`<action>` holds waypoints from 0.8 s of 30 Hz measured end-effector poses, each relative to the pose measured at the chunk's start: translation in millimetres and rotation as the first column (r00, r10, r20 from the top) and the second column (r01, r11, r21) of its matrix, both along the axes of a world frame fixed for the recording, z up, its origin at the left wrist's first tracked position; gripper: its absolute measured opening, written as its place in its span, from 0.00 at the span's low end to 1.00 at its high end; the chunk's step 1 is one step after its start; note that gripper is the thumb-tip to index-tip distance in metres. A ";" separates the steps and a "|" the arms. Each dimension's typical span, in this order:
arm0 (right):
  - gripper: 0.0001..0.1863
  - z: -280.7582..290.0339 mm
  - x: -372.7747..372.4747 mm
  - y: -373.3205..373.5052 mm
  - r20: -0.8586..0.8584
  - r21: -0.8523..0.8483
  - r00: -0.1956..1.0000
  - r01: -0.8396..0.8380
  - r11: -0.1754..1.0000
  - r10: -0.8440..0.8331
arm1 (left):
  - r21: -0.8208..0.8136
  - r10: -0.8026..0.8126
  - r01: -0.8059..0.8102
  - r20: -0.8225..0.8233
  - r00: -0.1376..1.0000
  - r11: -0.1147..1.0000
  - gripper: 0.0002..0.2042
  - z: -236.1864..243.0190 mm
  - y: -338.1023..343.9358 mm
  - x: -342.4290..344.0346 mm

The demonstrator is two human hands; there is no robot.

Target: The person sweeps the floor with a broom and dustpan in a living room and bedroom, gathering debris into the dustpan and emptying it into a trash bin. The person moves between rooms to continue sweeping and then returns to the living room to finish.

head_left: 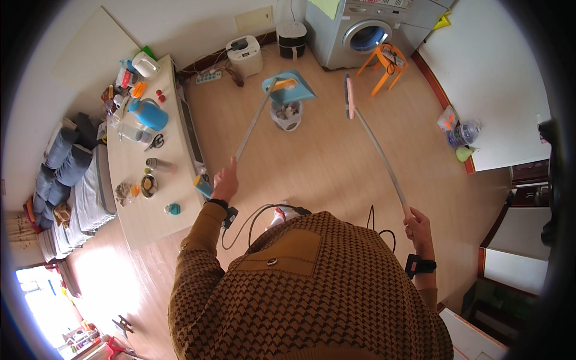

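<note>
My left hand point(225, 181) grips the long grey handle of a light blue dustpan point(300, 92), whose scoop is tilted over a small white bin point(285, 120) lined with a bag and holding rubbish. My right hand point(416, 227) holds the pole of a broom point(381, 153) whose pink-and-dark head point(350, 96) is raised out to the right of the dustpan, apart from it. Both poles reach forward from my hands.
A table point(133, 219) with jugs, bottles and scissors stands left, beside a bedded couch point(84, 198). Ahead are white appliances point(244, 60), a power strip point(209, 77), a washing machine point(342, 30) and an orange stool point(378, 84). Water bottles point(463, 135) sit by the right wall.
</note>
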State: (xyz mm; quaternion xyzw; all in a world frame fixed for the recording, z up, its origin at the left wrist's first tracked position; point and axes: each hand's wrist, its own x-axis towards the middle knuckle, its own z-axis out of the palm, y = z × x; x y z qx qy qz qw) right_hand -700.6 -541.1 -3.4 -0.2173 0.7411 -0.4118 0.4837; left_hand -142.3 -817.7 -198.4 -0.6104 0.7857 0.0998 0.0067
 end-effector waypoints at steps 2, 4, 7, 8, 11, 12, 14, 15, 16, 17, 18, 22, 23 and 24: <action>0.24 -0.2 -1.5 -0.3 0.003 0.002 1.000 0.000 1.000 0.000 | 0.010 0.012 -0.011 -0.007 1.000 1.000 0.34 -2.5 0.6 1.4; 0.24 -0.3 -1.8 -1.0 0.021 -0.005 1.000 -0.011 1.000 0.011 | -0.010 -0.001 0.002 0.027 1.000 1.000 0.35 -10.3 3.2 3.7; 0.23 -0.8 -0.2 -3.4 0.011 -0.027 1.000 -0.018 0.999 0.019 | -0.099 -0.023 0.040 0.165 0.986 0.994 0.37 -31.8 11.7 0.7; 0.23 -0.5 0.9 -4.0 -0.009 -0.009 1.000 -0.012 1.000 0.012 | -0.074 -0.024 0.042 0.228 0.973 0.996 0.37 -38.7 14.5 0.2; 0.23 -0.2 4.1 -8.2 -0.029 -0.003 1.000 -0.013 1.000 0.013 | -0.032 -0.037 0.048 0.276 0.961 0.998 0.38 -54.5 14.1 -9.0; 0.22 -0.1 4.5 -10.1 -0.024 -0.001 1.000 -0.014 1.000 0.014 | -0.047 -0.029 0.044 0.267 0.963 0.998 0.38 -56.9 14.3 -11.2; 0.22 0.9 4.4 -12.9 -0.016 0.004 1.000 -0.012 1.000 0.012 | -0.082 -0.017 0.038 0.247 0.969 0.996 0.38 -57.3 12.5 -16.5; 0.22 1.0 4.6 -13.5 -0.011 0.007 1.000 -0.012 1.000 0.012 | -0.075 -0.006 0.025 0.244 0.970 0.997 0.38 -55.4 11.5 -17.3; 0.22 1.1 4.4 -14.1 -0.003 0.009 1.000 -0.012 1.000 0.013 | -0.068 0.004 0.013 0.243 0.970 0.998 0.38 -52.5 10.4 -16.5; 0.22 0.7 4.1 -14.5 -0.011 0.004 1.000 -0.019 1.000 0.019 | -0.049 0.012 0.001 0.260 0.966 0.999 0.38 -49.1 10.0 -14.8; 0.22 0.3 3.9 -14.5 -0.018 0.001 1.000 -0.025 1.000 0.025 | -0.039 0.025 -0.016 0.225 0.974 0.999 0.38 -45.1 9.2 -11.9; 0.22 -3.5 4.0 -14.6 0.002 -0.021 1.000 -0.031 0.999 0.031 | -0.029 0.038 -0.035 0.100 0.994 0.999 0.38 -32.3 12.5 6.7; 0.22 -4.4 4.4 -15.1 -0.013 -0.012 1.000 -0.022 1.000 0.022 | -0.041 0.038 -0.035 0.069 0.997 0.999 0.38 -30.8 16.6 10.0; 0.22 -4.7 4.8 -15.8 -0.015 -0.012 1.000 -0.022 1.000 0.022 | -0.067 0.041 -0.037 0.059 0.997 0.997 0.38 -30.6 23.4 10.4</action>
